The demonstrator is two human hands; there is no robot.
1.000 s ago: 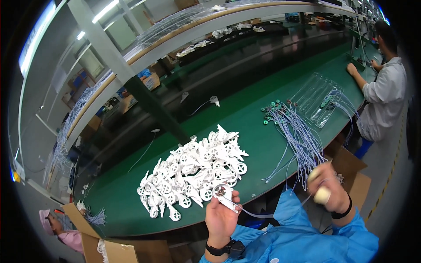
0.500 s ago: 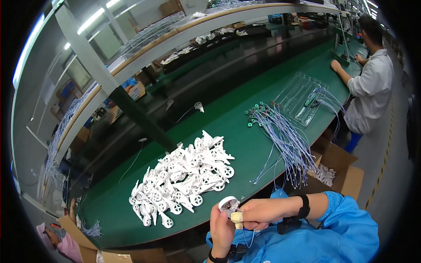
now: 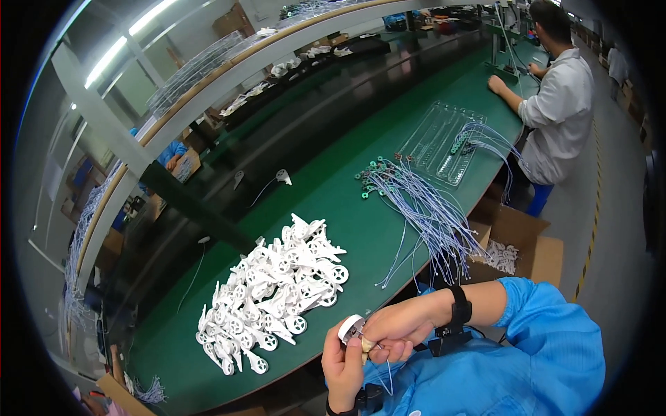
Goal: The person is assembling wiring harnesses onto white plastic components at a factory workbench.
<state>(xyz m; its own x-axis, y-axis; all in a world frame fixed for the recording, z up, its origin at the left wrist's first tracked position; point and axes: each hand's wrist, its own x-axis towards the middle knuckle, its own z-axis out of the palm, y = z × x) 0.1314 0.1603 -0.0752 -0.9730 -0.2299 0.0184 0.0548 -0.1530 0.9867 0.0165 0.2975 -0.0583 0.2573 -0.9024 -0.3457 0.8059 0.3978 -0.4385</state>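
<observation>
1. Apparently fitting a thin cable into a white housing, held beside the near edge of the table.
2. Gripping the housing in the left hand; grasping the cable in the curled right hand, exact pinch impossible to tell.
3. Probably calls next for steady support and gentle routing.
4. Note smooth, rigid-looking plastic, spoked and tapering, in the white pile; slim, flexible, pale-blue strands in the cable bundle.

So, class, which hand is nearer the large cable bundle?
Right: the right hand is below the cable bundle in view; the left hand sits lower, farther left.
</observation>
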